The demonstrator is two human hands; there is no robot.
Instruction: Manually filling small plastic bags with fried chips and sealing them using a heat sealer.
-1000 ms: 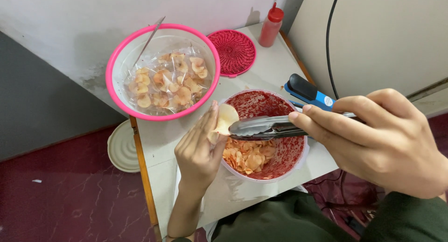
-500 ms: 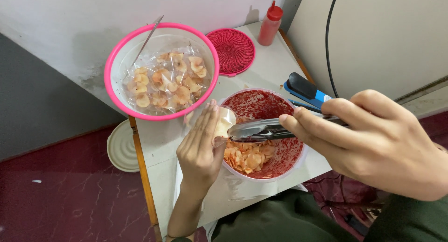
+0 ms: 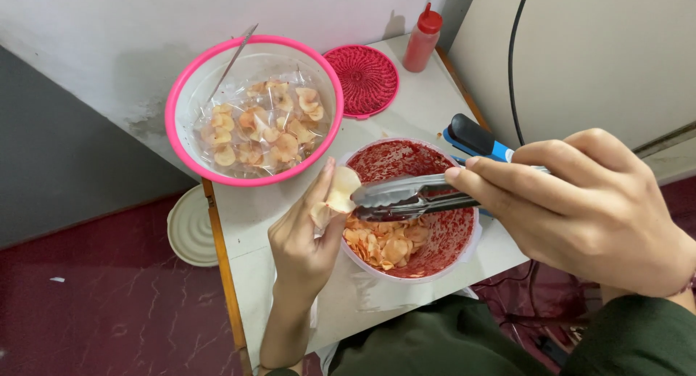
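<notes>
My left hand (image 3: 304,234) holds a small clear bag with a few pale chips (image 3: 337,195) in it, just left of a white bowl (image 3: 471,249) smeared red inside. Orange chips (image 3: 388,245) lie in the bowl's near half. My right hand (image 3: 587,205) grips metal tongs (image 3: 406,197) with a blue and black handle; their tips point left over the bowl and reach the bag's mouth.
A pink-rimmed basin (image 3: 250,50) at the back left holds several filled clear bags of chips (image 3: 261,126). Behind the bowl lie a red round lid (image 3: 362,79) and a red squeeze bottle (image 3: 423,39). A pale round lid (image 3: 190,231) rests on the dark red floor beside the small white table (image 3: 420,122).
My right hand and the tongs stayed over the bowl, shifting slightly. My left hand keeps the bag by the tong tips, with the chips now showing more clearly.
</notes>
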